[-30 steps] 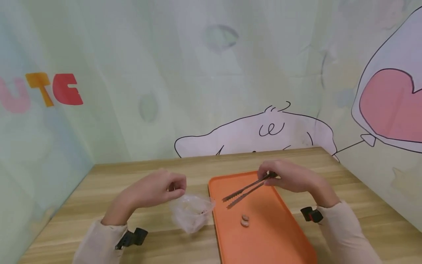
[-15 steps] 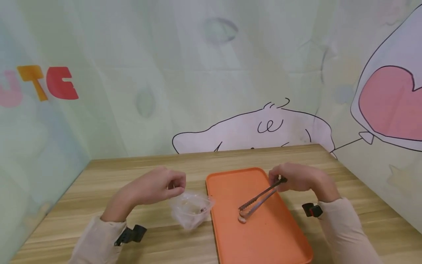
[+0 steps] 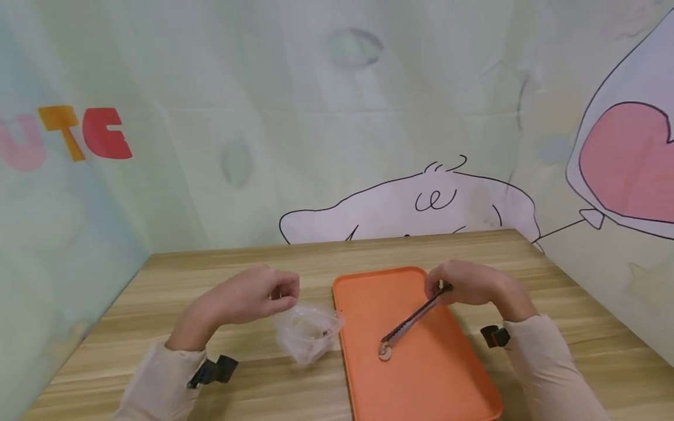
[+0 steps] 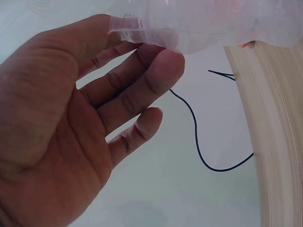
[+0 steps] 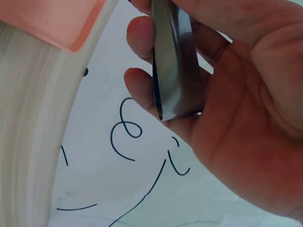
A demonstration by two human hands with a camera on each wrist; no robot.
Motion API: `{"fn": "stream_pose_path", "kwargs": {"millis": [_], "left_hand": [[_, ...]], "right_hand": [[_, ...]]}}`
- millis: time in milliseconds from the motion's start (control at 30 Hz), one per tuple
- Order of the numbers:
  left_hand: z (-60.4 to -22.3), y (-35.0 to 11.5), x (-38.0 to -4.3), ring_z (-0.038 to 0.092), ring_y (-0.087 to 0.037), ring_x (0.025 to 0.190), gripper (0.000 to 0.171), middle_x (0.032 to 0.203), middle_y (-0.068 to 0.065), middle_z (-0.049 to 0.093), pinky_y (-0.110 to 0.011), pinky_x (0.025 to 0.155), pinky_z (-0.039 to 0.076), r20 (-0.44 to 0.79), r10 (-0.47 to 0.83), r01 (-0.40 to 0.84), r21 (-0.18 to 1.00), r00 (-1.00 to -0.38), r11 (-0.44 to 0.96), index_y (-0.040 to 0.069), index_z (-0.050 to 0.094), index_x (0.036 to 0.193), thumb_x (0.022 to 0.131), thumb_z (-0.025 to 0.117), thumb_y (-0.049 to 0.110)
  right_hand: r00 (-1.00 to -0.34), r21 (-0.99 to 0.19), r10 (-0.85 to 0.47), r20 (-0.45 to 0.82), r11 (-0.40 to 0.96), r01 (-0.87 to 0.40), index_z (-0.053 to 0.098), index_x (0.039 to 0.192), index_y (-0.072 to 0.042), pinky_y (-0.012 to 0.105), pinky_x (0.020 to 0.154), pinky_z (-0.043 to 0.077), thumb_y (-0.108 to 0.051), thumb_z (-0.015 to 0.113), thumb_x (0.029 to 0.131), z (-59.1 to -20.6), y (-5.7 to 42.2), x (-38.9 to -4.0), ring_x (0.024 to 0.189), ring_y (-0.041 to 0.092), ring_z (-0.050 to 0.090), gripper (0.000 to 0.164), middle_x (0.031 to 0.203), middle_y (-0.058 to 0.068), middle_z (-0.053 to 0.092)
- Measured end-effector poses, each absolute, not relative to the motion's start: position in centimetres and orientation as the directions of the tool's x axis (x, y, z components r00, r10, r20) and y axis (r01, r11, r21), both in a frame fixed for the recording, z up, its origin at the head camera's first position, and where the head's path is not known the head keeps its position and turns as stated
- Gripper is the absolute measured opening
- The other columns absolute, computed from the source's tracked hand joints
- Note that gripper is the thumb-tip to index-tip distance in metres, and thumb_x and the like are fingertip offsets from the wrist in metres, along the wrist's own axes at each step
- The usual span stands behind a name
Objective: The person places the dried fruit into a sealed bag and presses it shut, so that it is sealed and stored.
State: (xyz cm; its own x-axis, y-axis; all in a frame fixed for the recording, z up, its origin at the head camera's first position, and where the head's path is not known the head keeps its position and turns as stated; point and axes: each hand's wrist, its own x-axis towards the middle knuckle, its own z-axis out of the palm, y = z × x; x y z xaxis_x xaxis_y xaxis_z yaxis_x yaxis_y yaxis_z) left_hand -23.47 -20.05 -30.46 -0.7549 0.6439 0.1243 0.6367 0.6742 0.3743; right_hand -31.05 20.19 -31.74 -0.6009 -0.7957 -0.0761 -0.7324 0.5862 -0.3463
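My left hand [image 3: 253,295] pinches the edge of a clear plastic bag [image 3: 306,334], which hangs just left of the tray and has a small dark bit inside. In the left wrist view the bag's thin film [image 4: 227,23] lies between thumb and fingers. My right hand [image 3: 466,283] grips metal tongs [image 3: 413,320] near their bent end; the right wrist view shows that end of the tongs [image 5: 175,71] against the palm. Over the orange tray [image 3: 421,380] the serrated tips meet small brown oval pieces [image 3: 385,354]. Whether a piece is clamped, I cannot tell.
The tray lies on a wood-grain table [image 3: 247,380], right of the bag. Behind the table and at both sides hangs a pale printed backdrop [image 3: 295,128]. A dark strap-mounted device [image 3: 213,371] sits on the left wrist, another [image 3: 495,336] on the right.
The tongs have come down and toward me onto the brown pieces, and their arms have drawn together. My left hand and the bag have hardly moved.
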Motion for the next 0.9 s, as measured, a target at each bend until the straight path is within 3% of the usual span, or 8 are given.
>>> {"fn": "stream_pose_path", "kwargs": {"millis": [200, 367, 533, 900], "left_hand": [[-30.6, -20.0, -23.6, 0.049, -0.003, 0.064, 0.018, 0.07, 0.014, 0.053, -0.024, 0.059, 0.046, 0.13, 0.65, 0.645, 0.367, -0.749, 0.67, 0.02, 0.061, 0.083, 0.095, 0.066, 0.009], [-30.5, -19.8, -23.8, 0.048, -0.003, 0.063, 0.02, 0.069, 0.014, 0.051, -0.024, 0.058, 0.044, 0.141, 0.654, 0.655, 0.352, -0.744, 0.669, 0.022, 0.059, 0.081, 0.095, 0.066, 0.009], [-30.5, -19.5, -23.9, 0.047, -0.002, 0.062, 0.022, 0.067, 0.015, 0.049, -0.023, 0.058, 0.042, 0.146, 0.658, 0.662, 0.34, -0.739, 0.668, 0.023, 0.058, 0.079, 0.094, 0.065, 0.009], [-30.4, -19.0, -23.5, 0.047, -0.003, 0.061, 0.02, 0.067, 0.014, 0.05, -0.023, 0.057, 0.042, 0.121, 0.653, 0.647, 0.359, -0.748, 0.673, 0.022, 0.06, 0.08, 0.095, 0.064, 0.009]], "right_hand": [[-0.596, -0.366, -0.8, -0.065, 0.575, -0.732, 0.067, 0.086, -0.019, 0.026, 0.066, 0.046, -0.002, 0.071, 0.089, -31.6, 19.6, -30.9, 0.071, 0.005, 0.051, 0.018, 0.079, -0.012, 0.058], [-0.554, -0.394, -0.832, 0.023, 0.501, -0.77, 0.068, 0.093, -0.016, 0.029, 0.071, 0.051, -0.001, 0.069, 0.092, -31.0, 19.6, -30.8, 0.078, 0.007, 0.057, 0.015, 0.086, -0.01, 0.061], [-0.516, -0.414, -0.85, 0.106, 0.434, -0.8, 0.066, 0.096, -0.02, 0.029, 0.074, 0.051, -0.006, 0.067, 0.095, -30.6, 18.9, -30.7, 0.081, 0.008, 0.057, 0.014, 0.089, -0.008, 0.063], [-0.477, -0.331, -0.838, 0.265, 0.386, -0.861, 0.067, 0.104, -0.019, 0.03, 0.074, 0.051, -0.01, 0.068, 0.096, -31.3, 15.5, -29.6, 0.084, 0.007, 0.057, 0.012, 0.099, -0.008, 0.065]]}}
